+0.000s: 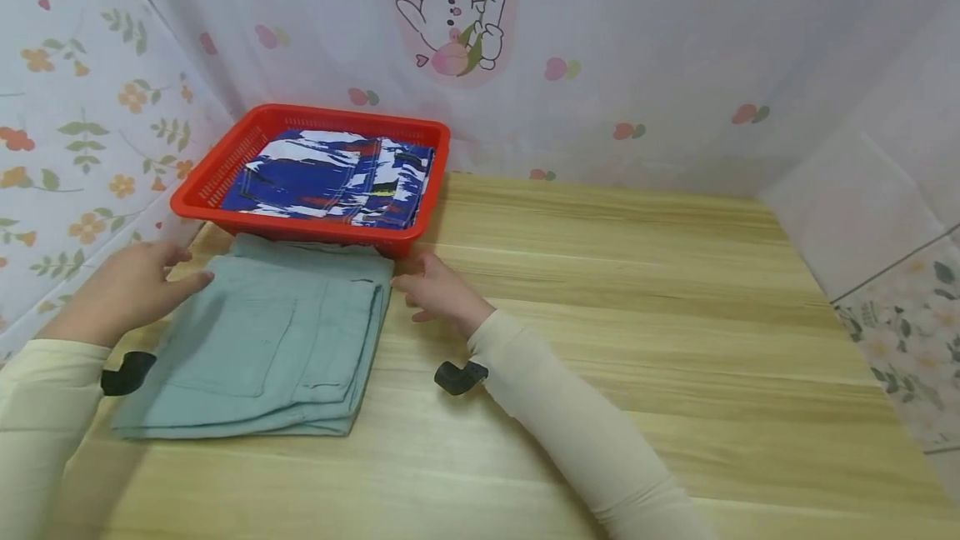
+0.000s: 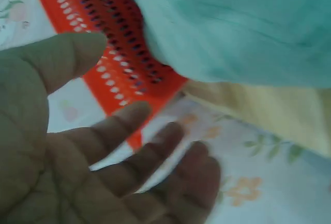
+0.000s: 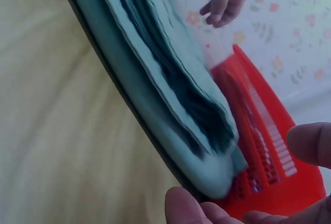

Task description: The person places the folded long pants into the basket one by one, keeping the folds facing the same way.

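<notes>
A folded pair of light green trousers (image 1: 225, 348), pocket side up, lies flat on the wooden table in front of the red plastic basket (image 1: 300, 228). My left hand (image 1: 123, 290) is held at the trousers' left edge, its fingers apart and loosely bent. In the left wrist view that hand (image 2: 103, 167) grips nothing. Beside their far right corner is my right hand (image 1: 442, 290), fingers relaxed. Its fingertips are close to the cloth and the basket's corner; whether they touch I cannot tell. Folded blue, white and red patterned trousers (image 1: 307, 177) lie inside the basket.
The basket stands against a white curtain (image 1: 637, 57) printed with a rabbit and fruit. Flower-patterned cloth (image 1: 90, 148) hangs at the left. Bare wooden tabletop (image 1: 637, 315) stretches to the right, up to a tiled wall (image 1: 900, 307).
</notes>
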`<control>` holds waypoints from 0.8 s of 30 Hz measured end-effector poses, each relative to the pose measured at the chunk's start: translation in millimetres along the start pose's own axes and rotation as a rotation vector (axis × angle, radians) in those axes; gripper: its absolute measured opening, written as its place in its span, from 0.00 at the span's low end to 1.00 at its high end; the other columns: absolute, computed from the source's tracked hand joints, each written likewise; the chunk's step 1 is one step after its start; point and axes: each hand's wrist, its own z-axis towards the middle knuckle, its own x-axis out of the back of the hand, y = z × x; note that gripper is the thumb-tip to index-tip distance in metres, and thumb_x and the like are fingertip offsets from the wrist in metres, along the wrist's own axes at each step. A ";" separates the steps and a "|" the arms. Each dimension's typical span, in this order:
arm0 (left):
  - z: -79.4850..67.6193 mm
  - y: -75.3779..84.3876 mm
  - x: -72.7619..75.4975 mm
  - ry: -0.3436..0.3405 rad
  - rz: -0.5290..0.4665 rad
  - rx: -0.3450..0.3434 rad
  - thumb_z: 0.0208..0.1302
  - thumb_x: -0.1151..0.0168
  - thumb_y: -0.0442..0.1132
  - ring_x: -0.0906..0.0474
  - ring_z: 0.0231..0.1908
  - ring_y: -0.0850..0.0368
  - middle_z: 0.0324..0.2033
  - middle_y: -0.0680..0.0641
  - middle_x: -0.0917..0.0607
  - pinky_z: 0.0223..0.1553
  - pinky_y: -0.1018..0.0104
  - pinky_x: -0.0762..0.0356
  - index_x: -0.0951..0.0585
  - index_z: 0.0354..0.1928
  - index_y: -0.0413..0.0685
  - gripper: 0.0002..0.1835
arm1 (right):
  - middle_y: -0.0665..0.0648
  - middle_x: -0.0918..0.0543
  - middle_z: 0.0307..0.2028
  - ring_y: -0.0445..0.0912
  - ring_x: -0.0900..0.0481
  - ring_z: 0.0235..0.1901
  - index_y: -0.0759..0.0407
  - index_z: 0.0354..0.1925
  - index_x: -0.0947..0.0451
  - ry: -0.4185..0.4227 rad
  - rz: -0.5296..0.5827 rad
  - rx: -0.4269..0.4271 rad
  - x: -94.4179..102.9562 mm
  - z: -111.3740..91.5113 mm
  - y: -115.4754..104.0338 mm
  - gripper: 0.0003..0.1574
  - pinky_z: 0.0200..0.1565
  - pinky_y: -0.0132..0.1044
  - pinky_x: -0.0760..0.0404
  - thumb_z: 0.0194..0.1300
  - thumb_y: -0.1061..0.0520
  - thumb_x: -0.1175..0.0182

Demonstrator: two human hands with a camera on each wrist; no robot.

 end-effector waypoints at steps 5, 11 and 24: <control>-4.3 -20.1 -6.4 -0.238 0.007 0.120 0.58 0.52 0.68 0.34 0.44 0.24 0.49 0.17 0.35 0.34 0.39 0.28 0.42 0.56 0.15 0.53 | 0.60 0.32 0.59 0.52 0.23 0.46 0.61 0.67 0.48 -0.006 0.007 -0.038 -14.3 0.3 7.0 0.42 0.42 0.45 0.21 0.62 0.48 0.42; -3.9 -37.9 -19.8 -0.291 -0.006 0.115 0.59 0.55 0.68 0.37 0.47 0.22 0.50 0.17 0.37 0.39 0.35 0.32 0.43 0.56 0.13 0.54 | 0.57 0.25 0.45 0.50 0.20 0.37 0.63 0.57 0.38 0.036 -0.031 -0.042 -25.7 0.5 6.9 0.33 0.36 0.43 0.19 0.61 0.47 0.42; 1.5 -39.2 -25.1 -0.297 -0.043 0.073 0.58 0.50 0.66 0.29 0.40 0.33 0.45 0.22 0.29 0.35 0.43 0.27 0.36 0.53 0.17 0.49 | 0.57 0.22 0.31 0.49 0.23 0.31 0.61 0.37 0.26 0.037 0.005 -0.057 -39.7 8.6 9.8 0.13 0.33 0.42 0.19 0.60 0.52 0.40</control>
